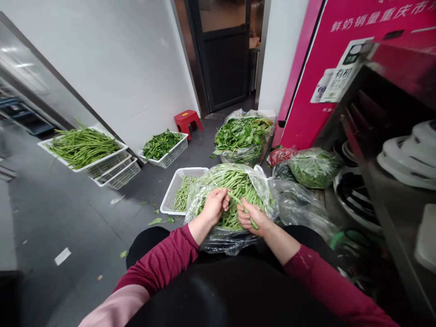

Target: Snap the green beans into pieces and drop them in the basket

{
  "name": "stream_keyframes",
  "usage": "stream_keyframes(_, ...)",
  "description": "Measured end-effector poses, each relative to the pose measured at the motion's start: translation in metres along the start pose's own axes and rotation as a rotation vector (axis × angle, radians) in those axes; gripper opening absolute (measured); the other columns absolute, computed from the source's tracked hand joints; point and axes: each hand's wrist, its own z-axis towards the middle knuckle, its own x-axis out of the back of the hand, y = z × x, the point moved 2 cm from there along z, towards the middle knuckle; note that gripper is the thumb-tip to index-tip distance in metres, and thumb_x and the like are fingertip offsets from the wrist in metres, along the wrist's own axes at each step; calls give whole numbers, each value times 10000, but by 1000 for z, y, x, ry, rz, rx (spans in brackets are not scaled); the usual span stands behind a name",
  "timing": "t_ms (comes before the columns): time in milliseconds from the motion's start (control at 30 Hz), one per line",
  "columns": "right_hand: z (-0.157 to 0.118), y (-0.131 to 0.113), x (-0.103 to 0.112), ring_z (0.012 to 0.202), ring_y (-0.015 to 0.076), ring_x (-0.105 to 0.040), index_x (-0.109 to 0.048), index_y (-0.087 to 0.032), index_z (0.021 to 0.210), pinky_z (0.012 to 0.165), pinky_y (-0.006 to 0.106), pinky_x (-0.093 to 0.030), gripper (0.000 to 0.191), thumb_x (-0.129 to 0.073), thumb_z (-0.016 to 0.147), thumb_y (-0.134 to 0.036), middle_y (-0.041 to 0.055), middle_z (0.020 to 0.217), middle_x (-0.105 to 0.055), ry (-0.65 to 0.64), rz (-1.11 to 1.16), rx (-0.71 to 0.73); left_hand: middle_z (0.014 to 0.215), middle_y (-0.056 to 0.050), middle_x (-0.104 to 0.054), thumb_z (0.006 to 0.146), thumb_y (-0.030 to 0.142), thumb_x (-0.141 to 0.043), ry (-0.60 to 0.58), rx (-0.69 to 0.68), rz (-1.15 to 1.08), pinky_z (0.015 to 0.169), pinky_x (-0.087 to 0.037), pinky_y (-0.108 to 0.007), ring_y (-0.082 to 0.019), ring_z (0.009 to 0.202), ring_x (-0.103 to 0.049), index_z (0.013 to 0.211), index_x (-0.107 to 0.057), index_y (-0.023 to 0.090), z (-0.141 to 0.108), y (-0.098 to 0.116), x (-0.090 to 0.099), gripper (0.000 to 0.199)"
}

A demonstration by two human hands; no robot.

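A clear plastic bag [199, 193] full of green beans [235, 179] stands open between my knees. Over the beans, my left hand [216, 205] pinches one end of a green bean [235, 198]. The fingers of my right hand [251, 217] are wrapped round the same bean lower down, and its other end sticks out below them. Just left of the bag is a white basket [167, 198] with short bean pieces [184, 193] in it.
Left are stacked white baskets [119, 175] with long beans and a basket of leafy greens [161, 144]. A red stool [188, 120] and bagged greens [243, 134] stand ahead. A metal shelf [384, 213] with white dishes is at the right.
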Motion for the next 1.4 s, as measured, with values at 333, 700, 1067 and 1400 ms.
stream_keyframes(333, 9, 0, 13, 322, 69, -379, -432, -188, 638, 312, 177, -277, 385, -456, 747, -557, -58, 414, -409, 320, -36, 64, 491, 27, -510, 719, 400, -522, -209, -70, 474, 407, -358, -190, -62, 381, -436, 705, -534, 140, -34, 0, -28, 261)
stream_keyframes(700, -6, -2, -2, 329, 1, -239, -488, -157, 710, 292, 132, -122, 336, -508, 753, -490, -58, 537, -416, 68, -155, -31, 531, 26, -496, 770, 454, -434, -183, 34, 358, 370, -332, -178, -37, 351, -365, 700, -499, 131, -22, -13, -10, 337)
stream_keyframes(1067, -6, -17, 17, 362, 23, -331, -438, -176, 676, 308, 153, -230, 336, -586, 687, -478, -52, 567, -420, 389, -255, 257, 831, -65, -579, 780, 183, -395, -42, -319, 1602, 657, -409, -240, -141, 730, -538, 848, -586, 163, 2, 8, 35, 204)
stream_keyframes(1400, -1, -13, 24, 323, 27, -265, -445, -183, 689, 323, 157, -231, 286, -697, 598, -281, -122, 414, -266, 358, -91, 135, 857, -185, -618, 677, 183, -548, -308, -104, 1844, 802, -371, -394, -281, 901, -533, 764, -647, 73, 3, -16, 9, 172)
